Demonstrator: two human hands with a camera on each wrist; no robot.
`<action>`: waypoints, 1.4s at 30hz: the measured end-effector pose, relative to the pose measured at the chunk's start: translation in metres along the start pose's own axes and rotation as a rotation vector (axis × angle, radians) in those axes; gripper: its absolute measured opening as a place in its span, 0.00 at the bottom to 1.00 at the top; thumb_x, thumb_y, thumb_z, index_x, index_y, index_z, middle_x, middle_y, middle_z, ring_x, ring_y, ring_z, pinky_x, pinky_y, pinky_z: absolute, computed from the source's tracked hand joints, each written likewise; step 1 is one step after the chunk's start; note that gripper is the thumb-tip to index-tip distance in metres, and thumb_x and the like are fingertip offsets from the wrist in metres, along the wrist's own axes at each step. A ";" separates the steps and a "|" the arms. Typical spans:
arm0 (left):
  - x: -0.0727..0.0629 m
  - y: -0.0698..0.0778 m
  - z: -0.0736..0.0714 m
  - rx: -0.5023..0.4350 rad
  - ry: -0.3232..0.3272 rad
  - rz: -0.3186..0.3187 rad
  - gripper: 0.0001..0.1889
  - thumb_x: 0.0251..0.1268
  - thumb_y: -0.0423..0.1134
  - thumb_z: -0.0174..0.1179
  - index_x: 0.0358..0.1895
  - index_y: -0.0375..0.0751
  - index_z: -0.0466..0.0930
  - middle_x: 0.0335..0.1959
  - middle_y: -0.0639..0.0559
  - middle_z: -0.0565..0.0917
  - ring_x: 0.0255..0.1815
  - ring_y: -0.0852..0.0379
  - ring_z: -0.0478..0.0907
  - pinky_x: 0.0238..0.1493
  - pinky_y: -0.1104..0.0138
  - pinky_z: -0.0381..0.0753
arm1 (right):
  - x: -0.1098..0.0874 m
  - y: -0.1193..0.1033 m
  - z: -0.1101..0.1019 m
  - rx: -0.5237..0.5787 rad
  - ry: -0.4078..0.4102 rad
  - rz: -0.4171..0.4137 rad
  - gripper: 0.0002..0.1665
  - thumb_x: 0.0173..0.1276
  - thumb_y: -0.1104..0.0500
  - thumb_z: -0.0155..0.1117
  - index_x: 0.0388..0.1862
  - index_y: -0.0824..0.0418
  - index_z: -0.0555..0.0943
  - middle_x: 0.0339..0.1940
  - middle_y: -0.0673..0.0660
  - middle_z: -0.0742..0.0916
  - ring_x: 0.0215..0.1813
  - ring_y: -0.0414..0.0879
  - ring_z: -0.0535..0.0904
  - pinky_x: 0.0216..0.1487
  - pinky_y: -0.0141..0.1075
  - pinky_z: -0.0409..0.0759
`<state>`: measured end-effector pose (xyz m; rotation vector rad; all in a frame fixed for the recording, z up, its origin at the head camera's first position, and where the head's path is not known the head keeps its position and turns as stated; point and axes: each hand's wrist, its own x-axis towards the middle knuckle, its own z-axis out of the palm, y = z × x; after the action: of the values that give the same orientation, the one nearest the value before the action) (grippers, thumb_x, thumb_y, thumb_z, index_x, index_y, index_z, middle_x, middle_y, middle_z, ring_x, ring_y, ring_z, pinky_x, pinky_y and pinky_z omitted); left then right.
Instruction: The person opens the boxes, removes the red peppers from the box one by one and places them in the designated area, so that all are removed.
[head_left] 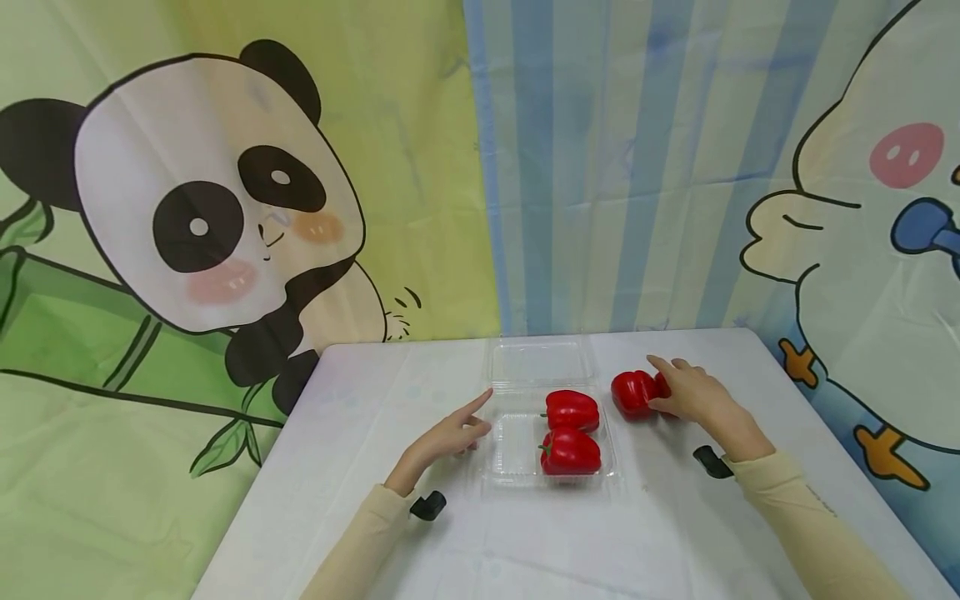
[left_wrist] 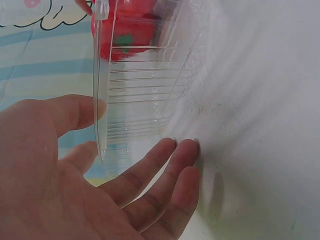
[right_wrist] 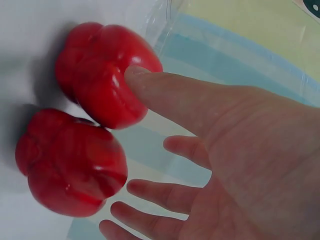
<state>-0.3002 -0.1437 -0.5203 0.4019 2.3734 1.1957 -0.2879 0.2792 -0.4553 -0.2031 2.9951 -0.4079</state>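
Note:
A clear plastic clamshell box [head_left: 513, 446] lies with its lid [head_left: 540, 364] folded back. Two red bell peppers, a rear one [head_left: 572, 410] and a front one [head_left: 572, 454], lie in its right half. At the box's left edge is my left hand [head_left: 450, 433], its thumb at the rim and its other fingers loosely extended. To the right of the box, my right hand [head_left: 697, 396] reaches over two more red bell peppers, a left one [right_wrist: 107, 75] and a right one [right_wrist: 72, 162]. Its thumb overlaps the left pepper in the right wrist view, and the other fingers are spread.
A white-covered table [head_left: 562, 542] carries everything. Behind it hangs a curtain [head_left: 420, 167] printed with cartoon animals and stripes. Small black devices sit at the left wrist [head_left: 428, 506] and the right wrist [head_left: 712, 462].

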 end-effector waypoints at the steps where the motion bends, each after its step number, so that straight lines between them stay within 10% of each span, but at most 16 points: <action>1: 0.000 0.000 0.000 -0.003 0.000 -0.002 0.34 0.77 0.48 0.53 0.81 0.67 0.49 0.57 0.41 0.80 0.35 0.50 0.78 0.32 0.62 0.72 | 0.000 -0.001 0.001 -0.005 0.005 -0.004 0.50 0.60 0.52 0.75 0.75 0.66 0.62 0.64 0.79 0.73 0.60 0.76 0.72 0.51 0.66 0.79; 42: 0.001 -0.004 0.001 -0.016 0.012 0.000 0.35 0.76 0.49 0.54 0.80 0.69 0.50 0.56 0.43 0.80 0.34 0.52 0.78 0.31 0.63 0.71 | -0.004 -0.051 0.009 -0.031 0.019 -0.130 0.48 0.59 0.53 0.77 0.75 0.60 0.66 0.68 0.76 0.73 0.66 0.75 0.70 0.49 0.65 0.80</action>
<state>-0.3008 -0.1449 -0.5239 0.3908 2.3721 1.2199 -0.2773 0.2285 -0.4493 -0.4011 3.0178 -0.3779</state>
